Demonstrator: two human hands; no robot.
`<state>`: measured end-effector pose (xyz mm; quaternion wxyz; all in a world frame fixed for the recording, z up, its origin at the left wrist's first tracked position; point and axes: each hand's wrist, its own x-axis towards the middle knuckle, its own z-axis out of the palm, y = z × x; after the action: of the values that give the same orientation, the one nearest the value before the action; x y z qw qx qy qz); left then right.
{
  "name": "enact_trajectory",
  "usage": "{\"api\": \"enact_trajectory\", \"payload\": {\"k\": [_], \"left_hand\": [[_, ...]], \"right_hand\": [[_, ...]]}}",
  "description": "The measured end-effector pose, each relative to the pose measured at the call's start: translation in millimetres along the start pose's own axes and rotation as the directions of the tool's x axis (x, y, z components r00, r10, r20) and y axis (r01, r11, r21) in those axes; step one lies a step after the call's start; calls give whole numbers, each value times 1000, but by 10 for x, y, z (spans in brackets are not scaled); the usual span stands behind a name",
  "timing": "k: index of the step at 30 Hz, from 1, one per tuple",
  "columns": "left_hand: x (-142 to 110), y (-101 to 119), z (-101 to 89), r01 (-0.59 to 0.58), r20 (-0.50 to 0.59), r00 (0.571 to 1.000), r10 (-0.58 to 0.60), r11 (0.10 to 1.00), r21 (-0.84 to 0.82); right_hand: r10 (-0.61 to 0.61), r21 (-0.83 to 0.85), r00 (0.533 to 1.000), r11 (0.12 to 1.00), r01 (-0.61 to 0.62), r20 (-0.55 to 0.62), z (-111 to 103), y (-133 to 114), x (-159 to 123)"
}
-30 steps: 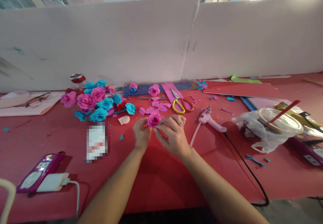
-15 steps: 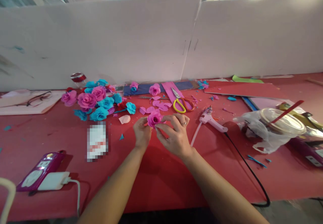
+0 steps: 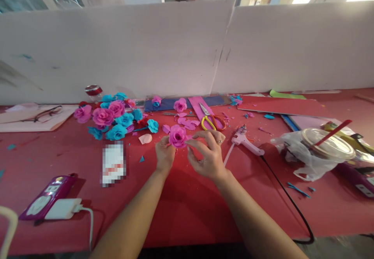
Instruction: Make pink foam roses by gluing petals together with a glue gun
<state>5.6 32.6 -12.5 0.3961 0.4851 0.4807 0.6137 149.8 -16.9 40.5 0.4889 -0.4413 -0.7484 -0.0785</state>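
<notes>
A pink foam rose (image 3: 177, 136) is held up just above the red table (image 3: 181, 208). My left hand (image 3: 164, 153) is closed on it from below and the left. My right hand (image 3: 208, 154) sits beside the rose on the right, thumb and forefinger pinched at the edge of its outer petal, the other fingers curled. Loose pink petals (image 3: 187, 122) lie just behind the hands.
A heap of pink and blue roses (image 3: 111, 118) lies at the left. Yellow-handled scissors (image 3: 212, 119), a pink glue gun (image 3: 245, 140) with a black cord, a bagged cup with a red straw (image 3: 324, 145), a purple power strip (image 3: 46, 197) and white partition boards (image 3: 146, 48) surround the spot.
My right hand has shifted slightly right and its fingers have loosened round the rose; the left hand keeps its hold. The view has tilted a little.
</notes>
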Motion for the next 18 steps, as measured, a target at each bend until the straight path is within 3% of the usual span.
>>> {"api": "enact_trajectory", "payload": {"k": [4,10,14,16,18], "left_hand": [[17,-14,-7,-35,-8,999,35,999,21],[39,-25,6,-80,-21,997,80,997,-18],[43,-66,-12,-85,13,996,85,996,-2],[44,-99,-30,-86,31,996,85,995,41],[47,-130,-43,-88,27,996,86,993,85]], "right_hand": [[-61,-60,998,996,63,31,33,15,-20],[-62,10,993,998,63,-101,-27,-14,-13],[-104,-34,992,994,102,-69,-24,-12,-12],[-69,-15,994,998,68,-87,-10,-17,-14],[40,61,992,998,-33,-119,-5,-35,-8]]}}
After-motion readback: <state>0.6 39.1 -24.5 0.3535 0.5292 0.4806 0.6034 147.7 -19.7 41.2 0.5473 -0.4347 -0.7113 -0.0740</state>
